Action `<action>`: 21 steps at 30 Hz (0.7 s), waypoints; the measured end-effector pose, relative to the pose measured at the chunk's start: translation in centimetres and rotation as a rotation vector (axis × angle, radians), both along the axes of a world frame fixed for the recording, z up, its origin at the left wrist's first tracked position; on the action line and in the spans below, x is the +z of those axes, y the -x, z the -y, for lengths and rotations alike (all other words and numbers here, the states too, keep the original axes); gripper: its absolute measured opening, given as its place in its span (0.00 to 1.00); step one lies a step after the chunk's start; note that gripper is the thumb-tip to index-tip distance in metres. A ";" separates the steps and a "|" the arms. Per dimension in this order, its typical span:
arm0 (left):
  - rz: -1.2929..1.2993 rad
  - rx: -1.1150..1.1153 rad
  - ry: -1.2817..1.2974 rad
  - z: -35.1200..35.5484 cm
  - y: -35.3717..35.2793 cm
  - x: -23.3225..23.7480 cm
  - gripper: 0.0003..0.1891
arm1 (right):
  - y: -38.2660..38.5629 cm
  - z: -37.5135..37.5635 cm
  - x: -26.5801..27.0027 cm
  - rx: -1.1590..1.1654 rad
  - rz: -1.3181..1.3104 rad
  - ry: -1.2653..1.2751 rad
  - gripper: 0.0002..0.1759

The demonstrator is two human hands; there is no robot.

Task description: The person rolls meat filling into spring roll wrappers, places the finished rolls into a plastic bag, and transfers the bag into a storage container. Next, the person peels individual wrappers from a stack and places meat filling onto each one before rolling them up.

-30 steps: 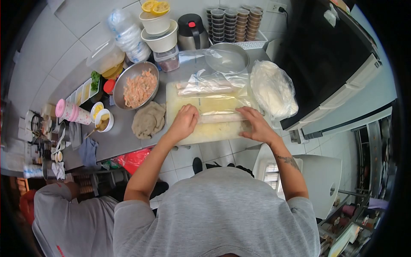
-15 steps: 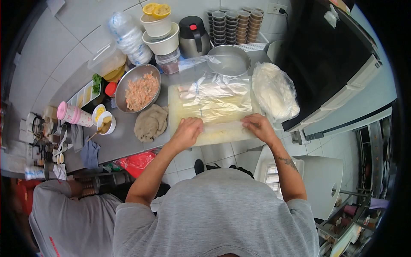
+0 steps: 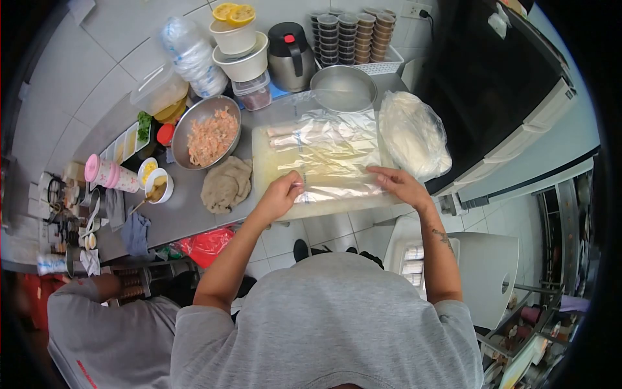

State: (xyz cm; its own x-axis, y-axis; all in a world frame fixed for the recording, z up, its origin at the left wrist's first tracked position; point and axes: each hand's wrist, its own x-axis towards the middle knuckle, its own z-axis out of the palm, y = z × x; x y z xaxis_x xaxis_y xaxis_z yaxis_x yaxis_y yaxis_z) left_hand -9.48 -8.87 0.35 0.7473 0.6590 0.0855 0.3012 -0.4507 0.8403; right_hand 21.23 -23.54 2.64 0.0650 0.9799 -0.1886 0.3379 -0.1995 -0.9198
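Note:
A shiny sheet of plastic wrap [image 3: 330, 155] lies over a pale cutting board [image 3: 260, 152] in front of me. Beneath its far part shows a long pale roll [image 3: 298, 139]. At the sheet's near left corner, my left hand [image 3: 283, 193] is closed, its fingers pinching the edge of the film. My right hand [image 3: 403, 187] rests at the near right side, its fingers stretched out over the film. A bag of white dough-like material [image 3: 414, 136] sits just beyond that hand, and a crumpled beige cloth [image 3: 226, 186] lies left of the board.
Left of the board stands a metal bowl of orange-pink shredded filling [image 3: 212, 136]. Behind are a round metal pan [image 3: 343, 89], a thermos jug [image 3: 291, 58] and stacked lidded cups [image 3: 353, 39]. Another person in a grey shirt [image 3: 116, 330] is at lower left.
The film's near edge has come toward me and now covers the board's near part. My right hand's fingers have straightened from a pinch; my left hand stays near the same corner.

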 end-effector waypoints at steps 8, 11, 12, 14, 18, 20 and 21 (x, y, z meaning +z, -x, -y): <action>-0.033 -0.027 0.018 -1.3 -0.1 -1.0 0.06 | 0.9 1.2 0.2 -0.440 -0.043 -0.043 0.22; -0.051 -0.032 0.000 -1.5 -0.2 -0.9 0.06 | 3.2 2.2 0.0 -0.446 0.511 -0.303 0.18; -0.059 -0.033 0.016 -1.6 -0.2 -0.8 0.06 | 4.4 2.4 -0.1 -0.331 0.599 -0.411 0.18; -0.049 -0.019 0.046 -1.7 -0.2 -0.8 0.06 | 6.7 2.4 -0.4 -0.097 0.769 -0.620 0.20; 0.002 0.149 -0.219 -2.3 0.5 -0.5 0.07 | 7.9 1.9 -2.1 -0.045 0.804 -0.526 0.23; 0.005 0.184 -0.450 -2.0 0.9 -0.3 0.08 | 7.8 1.8 -2.4 -0.033 0.805 -0.492 0.24; 0.007 0.150 -0.539 -1.2 0.7 0.9 0.09 | 7.7 1.8 -2.4 -0.024 0.809 -0.484 0.24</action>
State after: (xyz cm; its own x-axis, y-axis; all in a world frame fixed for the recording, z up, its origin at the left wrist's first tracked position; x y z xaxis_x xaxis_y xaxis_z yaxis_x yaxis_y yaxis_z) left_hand -10.21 -7.71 1.24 0.6472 0.6196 0.4441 0.3902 -0.7697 0.5053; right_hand 13.56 -25.30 0.21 0.0189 0.9366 0.3499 0.9110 0.1281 -0.3920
